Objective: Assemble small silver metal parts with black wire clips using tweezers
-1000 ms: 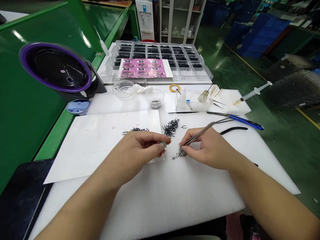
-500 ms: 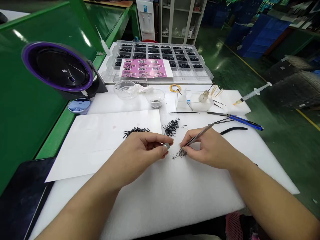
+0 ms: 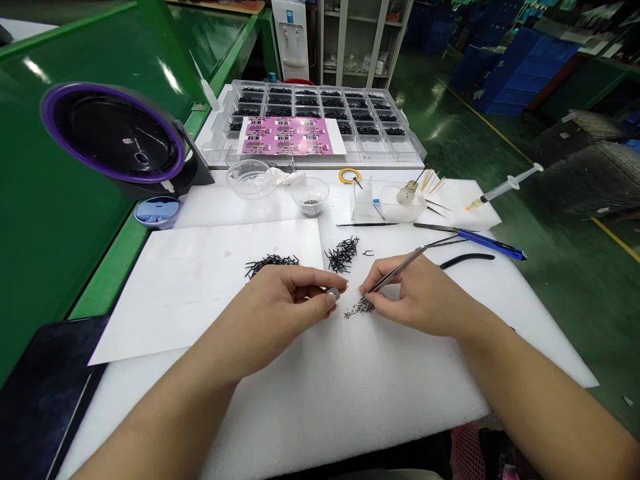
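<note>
My left hand (image 3: 283,300) pinches a small grey metal piece (image 3: 333,293) between thumb and fingertips, just above the white foam pad (image 3: 350,387). My right hand (image 3: 420,293) grips metal tweezers (image 3: 400,268), whose tips point down at a small heap of tiny grey parts (image 3: 359,308) on the pad. The two hands sit close together, a few centimetres apart. Behind them lie two heaps of black pronged parts (image 3: 342,254), one on the pad and one (image 3: 270,263) on a white paper sheet (image 3: 200,280).
At the back stand a clear compartment tray (image 3: 320,110) with a pink sheet (image 3: 287,136) on it, two small clear dishes (image 3: 310,195), a syringe (image 3: 503,187), a blue-handled tool (image 3: 487,243) and a black purple-rimmed round device (image 3: 115,137). A green wall runs along the left.
The grey piece in my left fingers has turned slightly and shifted a little to the right, toward the tweezers. Both hands otherwise stay in place.
</note>
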Tool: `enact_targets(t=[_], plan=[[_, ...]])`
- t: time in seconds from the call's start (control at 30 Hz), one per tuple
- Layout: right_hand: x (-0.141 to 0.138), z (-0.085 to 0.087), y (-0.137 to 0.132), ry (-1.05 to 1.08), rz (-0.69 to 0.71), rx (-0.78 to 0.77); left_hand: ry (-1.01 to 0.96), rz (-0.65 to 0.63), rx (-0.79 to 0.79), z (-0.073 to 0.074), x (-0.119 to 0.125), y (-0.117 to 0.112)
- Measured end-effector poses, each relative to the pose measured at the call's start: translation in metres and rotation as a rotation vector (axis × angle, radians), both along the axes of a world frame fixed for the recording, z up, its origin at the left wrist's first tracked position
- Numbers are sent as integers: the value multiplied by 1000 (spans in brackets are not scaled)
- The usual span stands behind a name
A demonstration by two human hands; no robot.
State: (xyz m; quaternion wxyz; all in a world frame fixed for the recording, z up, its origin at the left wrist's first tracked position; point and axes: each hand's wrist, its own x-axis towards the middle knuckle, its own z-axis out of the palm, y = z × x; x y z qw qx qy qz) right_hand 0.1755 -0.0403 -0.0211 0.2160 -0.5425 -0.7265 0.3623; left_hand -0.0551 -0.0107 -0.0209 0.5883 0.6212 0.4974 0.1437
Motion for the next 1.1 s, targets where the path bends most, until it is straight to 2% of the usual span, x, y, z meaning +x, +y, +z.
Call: enact_targets(t=[0.73, 0.8, 0.93, 1.0, 1.1], plan=[[1, -2, 1, 14, 15, 15, 36, -36, 37, -1, -1, 1], [3, -2, 2, 82, 7, 59, 26, -43, 52, -1, -1, 1], [11, 10, -3, 397, -91, 258, 36, -17, 77, 0, -1, 2], [12, 19, -11, 292, -108, 281, 46, 2, 82, 1, -2, 3], [7, 25, -30, -214, 23, 223, 81, 23, 105, 4, -3, 3]])
